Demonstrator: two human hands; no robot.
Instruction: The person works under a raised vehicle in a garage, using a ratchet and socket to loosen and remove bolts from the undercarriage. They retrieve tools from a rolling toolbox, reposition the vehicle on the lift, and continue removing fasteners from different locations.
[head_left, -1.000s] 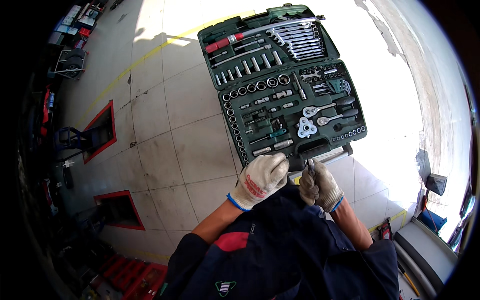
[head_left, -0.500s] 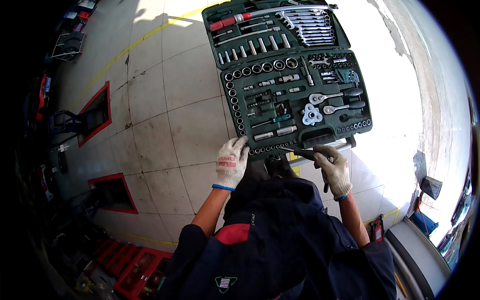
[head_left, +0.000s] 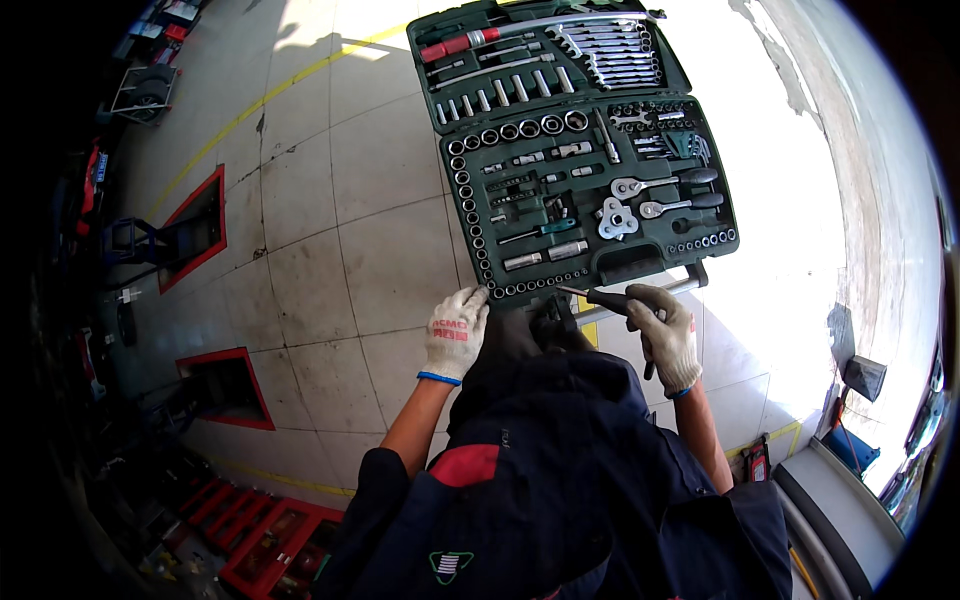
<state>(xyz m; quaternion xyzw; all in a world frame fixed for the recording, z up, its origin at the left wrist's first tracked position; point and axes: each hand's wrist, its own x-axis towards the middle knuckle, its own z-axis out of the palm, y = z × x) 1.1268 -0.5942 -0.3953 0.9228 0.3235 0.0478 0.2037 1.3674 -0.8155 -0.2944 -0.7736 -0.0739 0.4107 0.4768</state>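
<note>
An open dark-green tool case (head_left: 680, 260) holds rows of sockets (head_left: 505, 132), combination wrenches (head_left: 620, 62), two ratchets (head_left: 672, 206) and a long red-gripped wrench (head_left: 470, 40). My gloved left hand (head_left: 454, 334) has its fingers closed over the case's near left corner, beside small sockets. My gloved right hand (head_left: 662, 338) grips a black-handled tool (head_left: 606, 300) with a slim metal shaft, its tip pointing left at the case's near edge. Another dark piece shows below that hand; I cannot make out what it is.
A metal rail (head_left: 676, 285) shows under the case. On the left are red-rimmed floor openings (head_left: 252, 390), a blue stand (head_left: 135, 243) and a rack with tyres (head_left: 143, 95). A red cabinet (head_left: 265, 550) stands at lower left; a pale wall curves along the right.
My hands have parted: the left moved leftward to the case corner, and the right now holds the tool angled leftward. In the last half second the case shifted slightly up in view.
</note>
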